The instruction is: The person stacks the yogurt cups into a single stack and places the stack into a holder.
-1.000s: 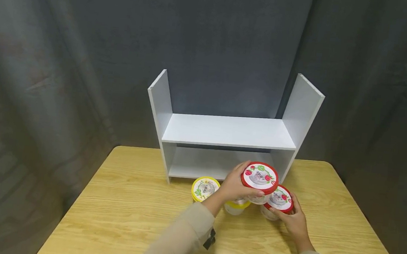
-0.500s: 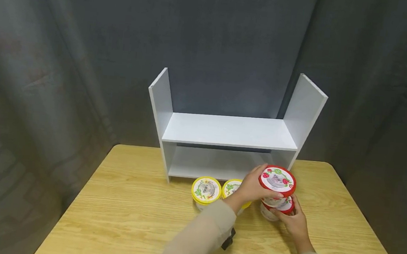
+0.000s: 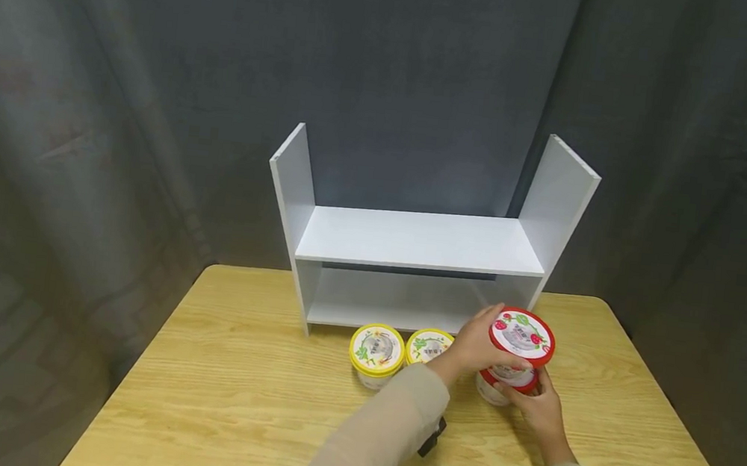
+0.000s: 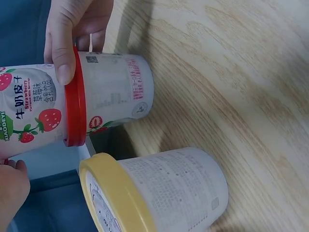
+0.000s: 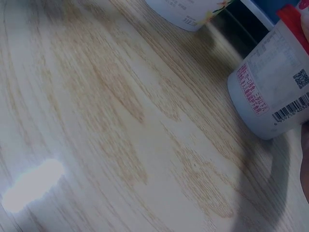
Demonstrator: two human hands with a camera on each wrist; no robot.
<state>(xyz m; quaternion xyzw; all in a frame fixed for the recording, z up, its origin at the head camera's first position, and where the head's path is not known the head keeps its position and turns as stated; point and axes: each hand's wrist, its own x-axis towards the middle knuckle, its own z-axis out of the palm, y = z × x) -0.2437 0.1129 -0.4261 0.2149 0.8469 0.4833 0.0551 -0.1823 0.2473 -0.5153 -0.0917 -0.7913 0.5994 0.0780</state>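
My left hand [image 3: 476, 342] grips a strawberry drink tub [image 3: 523, 334] with a red lid from its left side. That tub sits on top of a second red-lidded strawberry tub [image 3: 492, 391], and in the left wrist view the upper tub's base [image 4: 34, 108] meets the lower red lid [image 4: 76, 104]. On the table's right half, my right hand [image 3: 544, 413] holds the lower tub at its lid from the right, thumb across the lid edge. In the right wrist view the lower tub's printed side [image 5: 273, 79] shows, partly cut off by the frame.
Two yellow-lidded tubs, a left one [image 3: 377, 350] and a right one [image 3: 427, 343] partly behind my left forearm, stand side by side to the left. Behind them rises a white two-level shelf [image 3: 420, 239] at the back of the wooden table [image 3: 230, 384]. Dark curtains hang around.
My left hand has carried the upper red-lidded tub rightward from in front of the shelf onto the lower one. My right hand has stayed at the lower tub.
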